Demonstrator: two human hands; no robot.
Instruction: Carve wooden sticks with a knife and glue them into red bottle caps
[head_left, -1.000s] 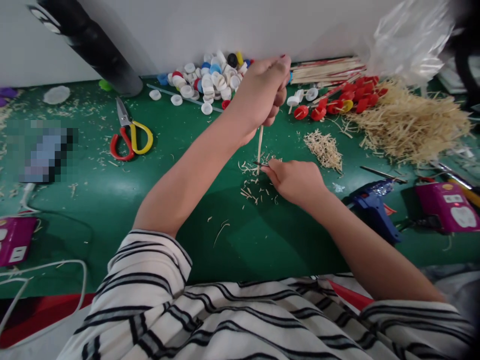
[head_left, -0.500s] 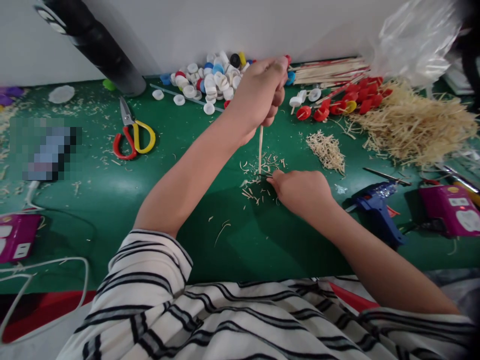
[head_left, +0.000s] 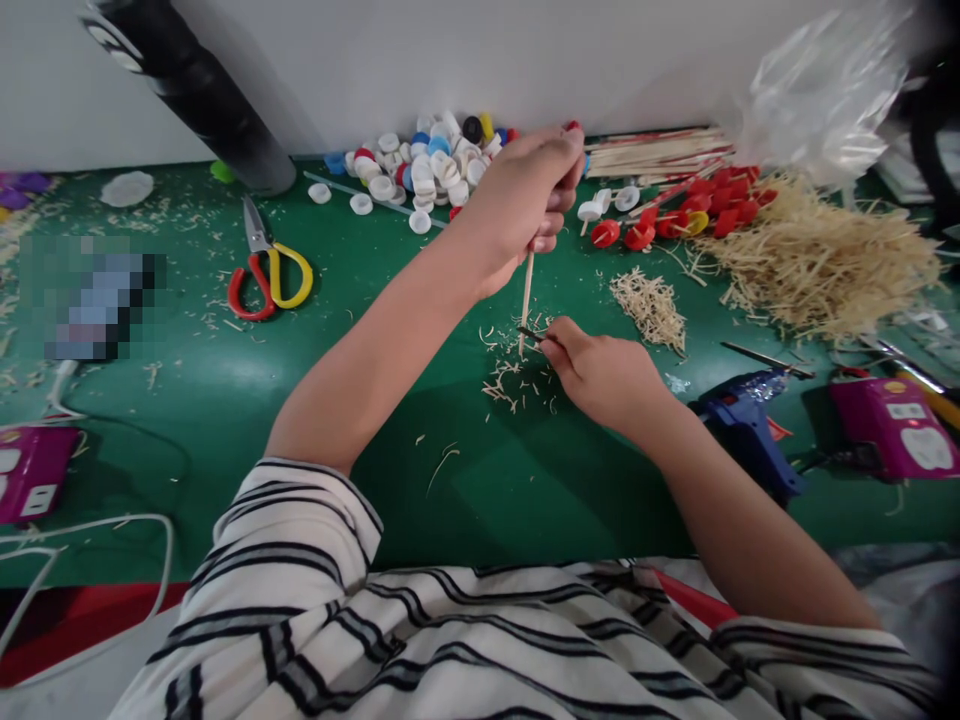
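Blade (head_left: 531, 334) pinched in right hand (head_left: 600, 370) has been raised along stick (head_left: 528, 290) clasped in left hand (head_left: 534, 190); green table (head_left: 525, 520) is backed by wall (head_left: 525, 60).

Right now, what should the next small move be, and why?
Probably one short stroke of the thin, dark, blade-like tool toward the lower end of the slim, pale wooden stick. The right hand holds the tool across the stick just above that end, the left hand grips the stick higher up, and curled, pale wood shavings lie around.
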